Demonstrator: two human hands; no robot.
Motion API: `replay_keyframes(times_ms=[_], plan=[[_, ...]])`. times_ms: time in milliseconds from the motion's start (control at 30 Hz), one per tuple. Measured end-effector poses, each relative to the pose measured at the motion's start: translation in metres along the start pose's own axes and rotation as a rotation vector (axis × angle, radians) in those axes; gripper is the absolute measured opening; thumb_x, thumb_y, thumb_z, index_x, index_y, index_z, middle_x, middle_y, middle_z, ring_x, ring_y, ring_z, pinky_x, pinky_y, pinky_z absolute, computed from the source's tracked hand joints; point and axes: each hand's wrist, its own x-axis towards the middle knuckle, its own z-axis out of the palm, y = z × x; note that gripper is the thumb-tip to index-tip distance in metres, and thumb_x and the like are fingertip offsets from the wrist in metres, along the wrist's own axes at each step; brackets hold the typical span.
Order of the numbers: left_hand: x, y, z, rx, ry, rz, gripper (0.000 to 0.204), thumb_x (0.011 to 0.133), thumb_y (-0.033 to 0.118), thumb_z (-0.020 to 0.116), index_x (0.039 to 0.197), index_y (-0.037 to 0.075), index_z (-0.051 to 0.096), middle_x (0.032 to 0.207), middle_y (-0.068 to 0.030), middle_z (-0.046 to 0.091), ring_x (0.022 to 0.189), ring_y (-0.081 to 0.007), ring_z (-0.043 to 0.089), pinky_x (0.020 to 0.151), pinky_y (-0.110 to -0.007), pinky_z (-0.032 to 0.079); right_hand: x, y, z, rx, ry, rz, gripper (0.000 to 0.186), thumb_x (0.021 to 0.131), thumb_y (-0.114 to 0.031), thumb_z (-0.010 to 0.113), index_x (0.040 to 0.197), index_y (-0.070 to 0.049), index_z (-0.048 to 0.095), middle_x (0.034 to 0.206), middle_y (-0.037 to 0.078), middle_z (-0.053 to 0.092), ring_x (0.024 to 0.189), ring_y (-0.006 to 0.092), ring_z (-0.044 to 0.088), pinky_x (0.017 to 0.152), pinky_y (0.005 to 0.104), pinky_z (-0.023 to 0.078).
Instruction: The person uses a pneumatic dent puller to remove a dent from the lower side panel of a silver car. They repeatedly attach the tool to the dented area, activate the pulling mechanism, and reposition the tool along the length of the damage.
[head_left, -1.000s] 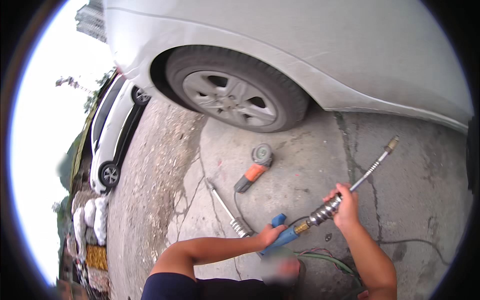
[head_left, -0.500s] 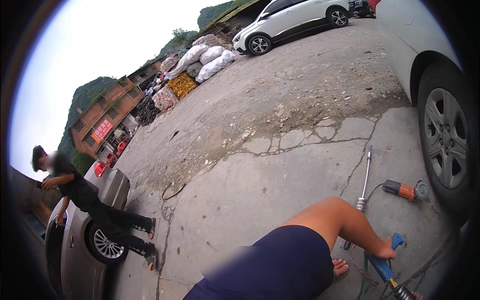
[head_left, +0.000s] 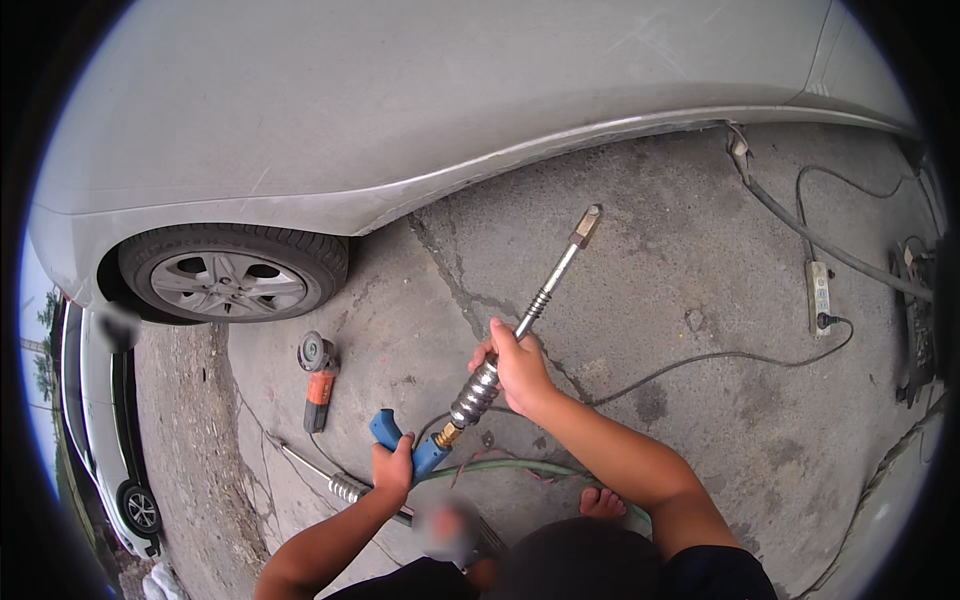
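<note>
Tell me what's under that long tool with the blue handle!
Under the blue-handled tool you can see grey concrete, and a black cable seems to cross behind it. The left hand, right hand and tool itself hide whatever is directly beneath them.

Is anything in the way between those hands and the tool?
Nothing visible: the right hand holds the tool by its ribbed sleeve, the left hand by its blue handle. The grinder lies apart, to the left.

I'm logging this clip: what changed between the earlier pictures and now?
The view swung right, back to the silver car, bringing a power strip into sight. Left hand and right hand still hold the blue-handled tool; the grinder stayed put.
</note>
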Motion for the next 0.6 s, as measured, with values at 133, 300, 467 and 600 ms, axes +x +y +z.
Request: replay_keyframes(times_ms=[133, 300, 467, 600], plan=[[-0.004, -0.012, 0.008, -0.098, 0.03, -0.077, 0.062, 0.081, 0.047, 0.065, 0.106, -0.009, 0.051, 0.098, -0.022, 0.06, 0.093, -0.0302, 0.058, 0.087, -0.039, 0.045, 0.027, 0.028, 0.0, 0.038, -0.057, -0.018, 0.034, 0.101, -0.035, 0.047, 0.082, -0.006, 0.051, 0.065, 0.009, 0.06, 0.058, 0.0162, 0.058, 0.057, 0.0319, 0.047], [0.006, -0.011, -0.001, -0.324, 0.009, -0.181, 0.057, 0.083, 0.042, 0.066, 0.104, -0.008, 0.049, 0.091, -0.0141, 0.054, 0.082, -0.0223, 0.054, 0.076, -0.036, 0.047, 0.059, 0.037, 0.027, -0.04, -0.137, -0.032, 0.034, 0.101, -0.035, 0.047, 0.081, -0.007, 0.051, 0.064, 0.008, 0.06, 0.057, 0.0151, 0.056, 0.056, 0.0315, 0.046], [0.016, -0.015, -0.002, -0.354, 0.029, -0.205, 0.058, 0.083, 0.043, 0.066, 0.106, -0.007, 0.048, 0.093, -0.0135, 0.054, 0.083, -0.0213, 0.055, 0.076, -0.035, 0.048, 0.075, 0.036, 0.039, -0.122, -0.167, 0.012, 0.035, 0.1, -0.035, 0.047, 0.078, -0.008, 0.05, 0.063, 0.007, 0.061, 0.056, 0.0135, 0.056, 0.055, 0.0311, 0.045], [0.014, -0.012, -0.006, -0.379, -0.026, -0.246, 0.068, 0.082, 0.048, 0.063, 0.12, -0.005, 0.046, 0.102, -0.0156, 0.056, 0.086, -0.0241, 0.058, 0.075, -0.036, 0.05, 0.077, 0.036, 0.043, -0.142, -0.177, -0.021, 0.035, 0.1, -0.034, 0.047, 0.077, -0.008, 0.05, 0.063, 0.007, 0.061, 0.055, 0.0131, 0.055, 0.054, 0.0307, 0.045]])
